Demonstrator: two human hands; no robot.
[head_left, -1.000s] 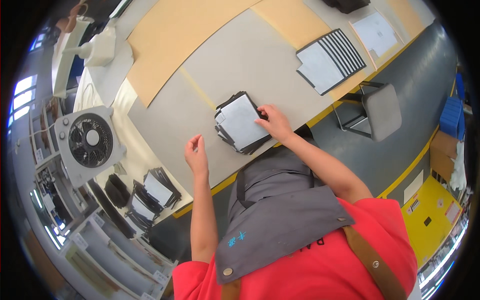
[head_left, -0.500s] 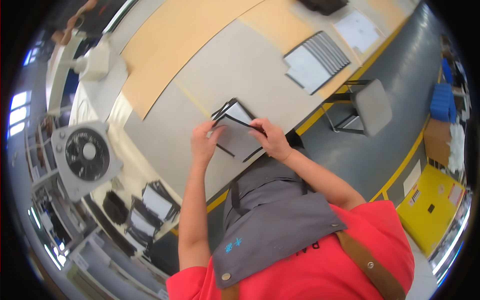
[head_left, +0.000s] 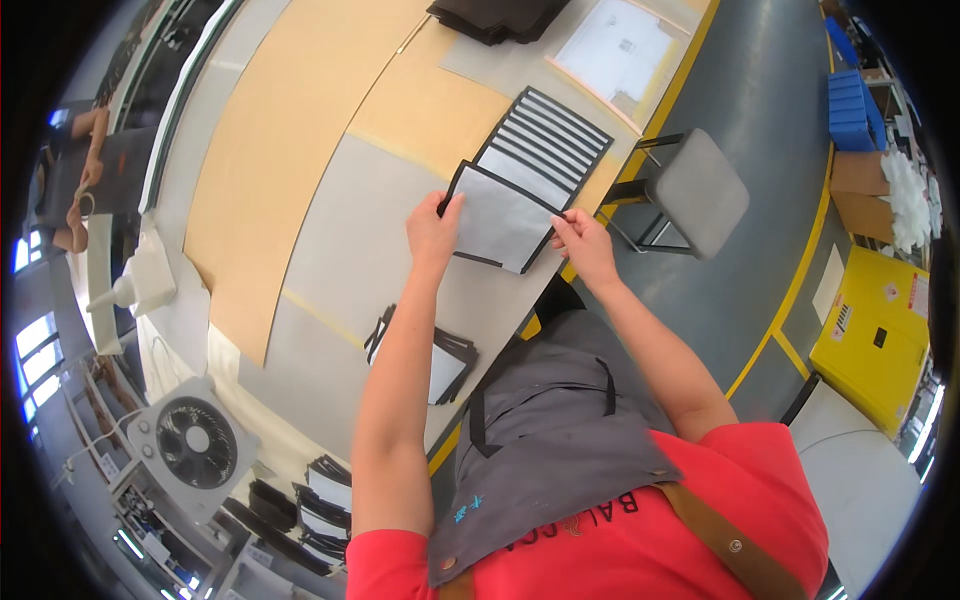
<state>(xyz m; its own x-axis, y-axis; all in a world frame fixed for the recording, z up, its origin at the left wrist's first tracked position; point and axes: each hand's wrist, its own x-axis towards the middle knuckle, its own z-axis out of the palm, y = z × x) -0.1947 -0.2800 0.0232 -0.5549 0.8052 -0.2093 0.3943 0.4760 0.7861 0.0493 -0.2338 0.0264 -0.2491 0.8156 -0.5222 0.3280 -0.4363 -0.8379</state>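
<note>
Between my hands is a pale grey panel with black edging [head_left: 502, 222]. My left hand [head_left: 432, 236] pinches its left edge, and the fingers of my right hand [head_left: 588, 248] close on its right corner. Just beyond it lies an overlapping row of similar black-edged panels [head_left: 555, 135], spread like steps; the held panel covers the row's near end. Whether the held panel touches the table or the row, I cannot tell. Beside my left forearm sits a small, uneven pile of such panels [head_left: 448, 368], partly hidden by that arm.
A dark stack [head_left: 500, 12] and a white sheet on a board [head_left: 615, 50] lie at the table's far end. A grey folding chair [head_left: 700, 190] stands right of the table. At left are a box fan [head_left: 195, 440], more panels [head_left: 325, 490] and another person's hands [head_left: 85, 200].
Both hands have carried the panel away from the small pile, up along the table to the overlapping row. The view has shifted the same way. The panel now lies flatter, its pale face showing.
</note>
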